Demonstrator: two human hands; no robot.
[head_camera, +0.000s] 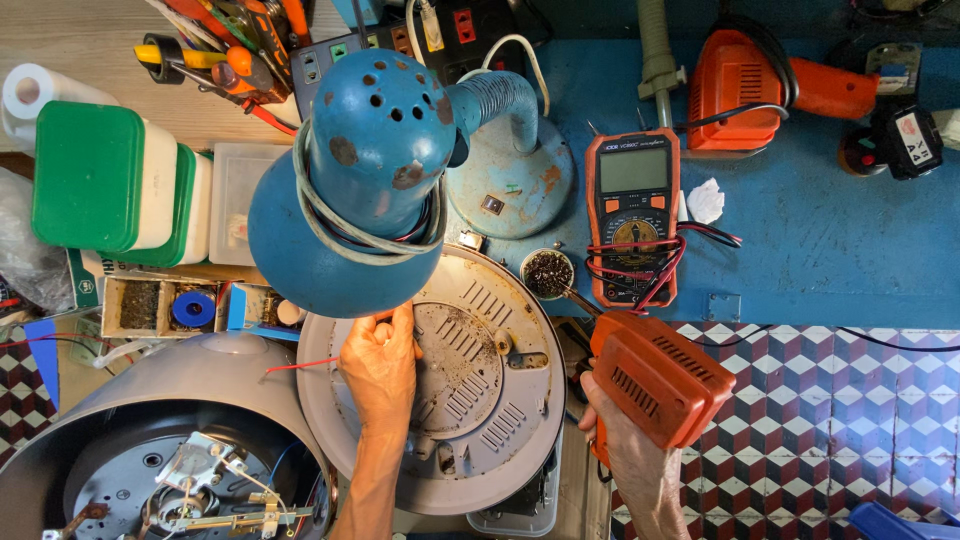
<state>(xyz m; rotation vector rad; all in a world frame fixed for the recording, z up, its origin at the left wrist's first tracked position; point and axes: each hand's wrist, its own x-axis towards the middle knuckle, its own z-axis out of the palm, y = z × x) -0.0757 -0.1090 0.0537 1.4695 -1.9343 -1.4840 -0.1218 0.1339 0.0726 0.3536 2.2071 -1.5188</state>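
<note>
The left hand (378, 362) rests on the round grey base plate (440, 430), its fingers (400, 322) curled narrow against the blue lamp shade (345, 250) just above. The right hand (612, 430) has its fingers wrapped tight around the orange soldering gun (660, 378), just right of the plate.

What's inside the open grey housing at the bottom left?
Inside the grey housing a metal bracket assembly, thin wires and a perforated disc show. Its near part runs out of frame, and the rim hides whatever lies under it.
</note>
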